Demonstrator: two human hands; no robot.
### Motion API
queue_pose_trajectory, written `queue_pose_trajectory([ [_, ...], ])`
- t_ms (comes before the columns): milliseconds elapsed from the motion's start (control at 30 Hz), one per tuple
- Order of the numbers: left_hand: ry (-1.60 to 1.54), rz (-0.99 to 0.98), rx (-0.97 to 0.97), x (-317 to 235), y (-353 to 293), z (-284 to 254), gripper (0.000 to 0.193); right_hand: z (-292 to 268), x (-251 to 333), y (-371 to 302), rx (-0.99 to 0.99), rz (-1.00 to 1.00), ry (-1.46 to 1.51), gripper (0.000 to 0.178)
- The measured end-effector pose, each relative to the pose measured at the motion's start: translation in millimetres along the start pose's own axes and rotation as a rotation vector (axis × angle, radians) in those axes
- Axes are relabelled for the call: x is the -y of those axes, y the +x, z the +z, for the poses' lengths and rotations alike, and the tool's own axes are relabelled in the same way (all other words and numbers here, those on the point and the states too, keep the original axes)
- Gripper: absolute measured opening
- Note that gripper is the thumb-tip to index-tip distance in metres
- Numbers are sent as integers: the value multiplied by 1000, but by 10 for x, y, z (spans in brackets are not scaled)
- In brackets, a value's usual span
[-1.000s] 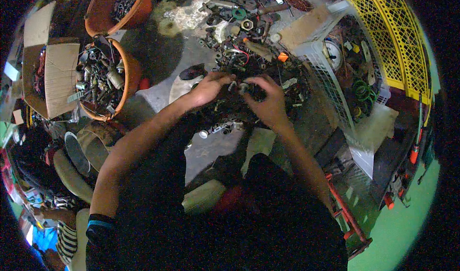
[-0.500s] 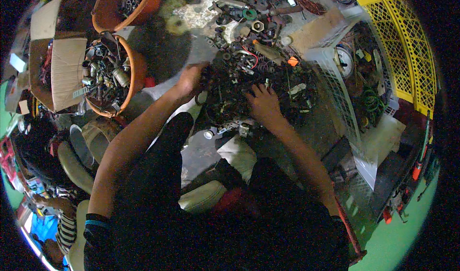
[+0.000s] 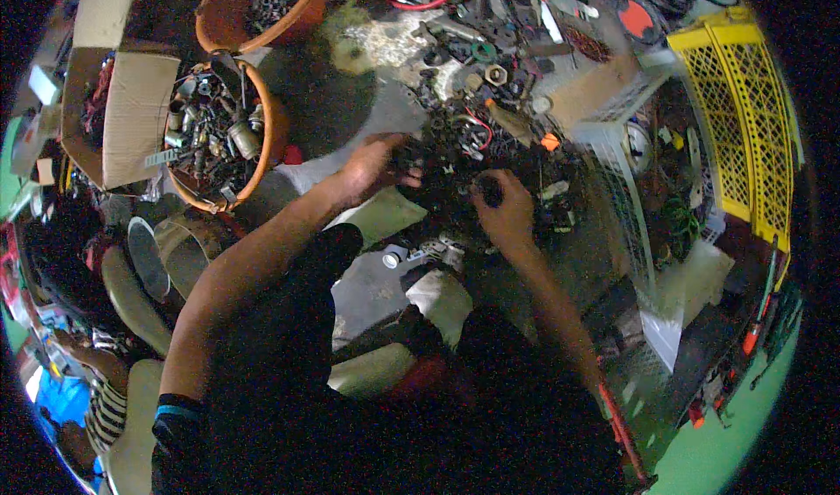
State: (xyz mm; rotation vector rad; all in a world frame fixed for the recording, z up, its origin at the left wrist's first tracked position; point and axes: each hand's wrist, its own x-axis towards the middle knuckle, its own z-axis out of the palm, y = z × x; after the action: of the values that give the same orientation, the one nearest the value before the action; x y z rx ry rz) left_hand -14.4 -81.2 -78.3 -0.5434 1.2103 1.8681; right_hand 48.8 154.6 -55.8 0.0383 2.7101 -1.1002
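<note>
A heap of dark metal parts [image 3: 451, 158] lies on the floor in front of me. At its left side my left hand [image 3: 378, 167] has its fingers curled round a dark part that I cannot make out. My right hand [image 3: 507, 211] is on the near right side of the heap, thumb and fingers closed round a dark, roundish part [image 3: 488, 191]. Its exact kind is too dim to tell. A white-rimmed round piece [image 3: 394, 257] lies nearer to me, below the heap.
An orange tub [image 3: 273, 132] full of metal fittings stands at the left, a second orange tub [image 3: 210, 27] behind it. Beside them is an open cardboard box [image 3: 138, 119]. On the right are a clear plastic crate [image 3: 626, 189] and a yellow crate [image 3: 752, 119]. Another person's striped sleeve [image 3: 107, 414] shows lower left.
The whole view has shifted slightly. My right hand has gone from spread fingers on the heap to closed round a dark roundish part. My left hand has moved in over the heap's left side.
</note>
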Motion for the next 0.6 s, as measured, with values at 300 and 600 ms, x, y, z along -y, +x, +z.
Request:
queue_pose_trajectory([
  [300, -38, -124, 60, -162, -130, 308, 30, -90, 284, 278, -221, -203, 368, 17],
  [600, -166, 44, -183, -242, 139, -86, 24, 672, -170, 173, 266, -526, -579, 44],
])
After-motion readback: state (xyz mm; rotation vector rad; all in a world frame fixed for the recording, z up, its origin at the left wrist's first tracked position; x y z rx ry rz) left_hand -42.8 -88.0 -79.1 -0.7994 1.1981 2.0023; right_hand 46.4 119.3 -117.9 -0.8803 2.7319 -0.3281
